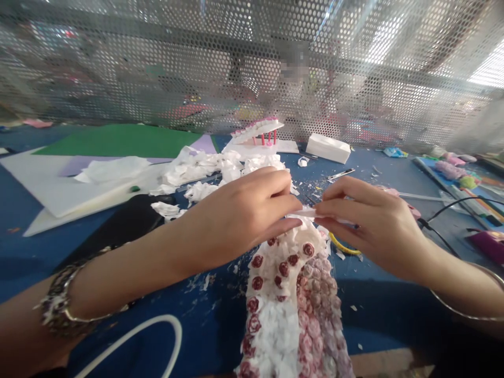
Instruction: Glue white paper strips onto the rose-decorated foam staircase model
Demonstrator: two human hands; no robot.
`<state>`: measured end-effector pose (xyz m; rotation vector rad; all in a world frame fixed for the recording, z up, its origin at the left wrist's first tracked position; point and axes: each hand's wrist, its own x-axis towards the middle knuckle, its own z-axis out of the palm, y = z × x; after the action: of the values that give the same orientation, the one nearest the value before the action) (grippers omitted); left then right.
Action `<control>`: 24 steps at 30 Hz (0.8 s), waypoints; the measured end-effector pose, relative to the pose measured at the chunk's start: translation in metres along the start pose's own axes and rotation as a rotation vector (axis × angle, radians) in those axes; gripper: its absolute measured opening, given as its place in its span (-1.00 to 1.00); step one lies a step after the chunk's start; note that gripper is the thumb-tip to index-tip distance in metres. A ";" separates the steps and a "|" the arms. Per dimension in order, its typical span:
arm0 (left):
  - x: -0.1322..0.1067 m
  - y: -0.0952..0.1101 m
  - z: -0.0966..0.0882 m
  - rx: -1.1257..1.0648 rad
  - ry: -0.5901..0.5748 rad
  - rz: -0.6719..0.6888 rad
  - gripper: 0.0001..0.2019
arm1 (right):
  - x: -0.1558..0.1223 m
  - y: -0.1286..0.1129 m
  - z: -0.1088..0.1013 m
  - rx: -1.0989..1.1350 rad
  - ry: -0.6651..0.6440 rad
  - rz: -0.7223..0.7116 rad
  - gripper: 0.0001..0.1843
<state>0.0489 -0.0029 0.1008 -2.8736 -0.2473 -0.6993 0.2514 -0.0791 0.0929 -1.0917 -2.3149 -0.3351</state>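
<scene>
My left hand [240, 212] and my right hand [374, 218] meet near the middle, fingers closed in a pinch. Between their fingertips stretches a small white strip of paper [307, 213], each hand holding one end. Just below lies a long panel [274, 328] covered with crumpled white paper and small rosettes, dark red along its left edge and pink to mauve down its right side. The far end of the panel is partly hidden behind my hands. A yellow ring [344, 247] shows under my right hand.
Crumpled white tissue [200, 168] lies beyond my left hand, beside white and green sheets [118, 140]. A small model with red posts [260, 131], a white box [328, 148] and a cutter knife [342, 174] are farther back. A perforated metal screen [157, 68] borders the table.
</scene>
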 end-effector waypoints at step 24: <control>0.001 0.010 0.009 -0.326 -0.072 -0.233 -0.70 | 0.002 -0.009 0.006 0.150 0.104 -0.019 -0.91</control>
<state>0.0556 -0.0106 0.0920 -3.2189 -0.5312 -0.7353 0.2415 -0.0807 0.0888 -0.9569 -2.2212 -0.2167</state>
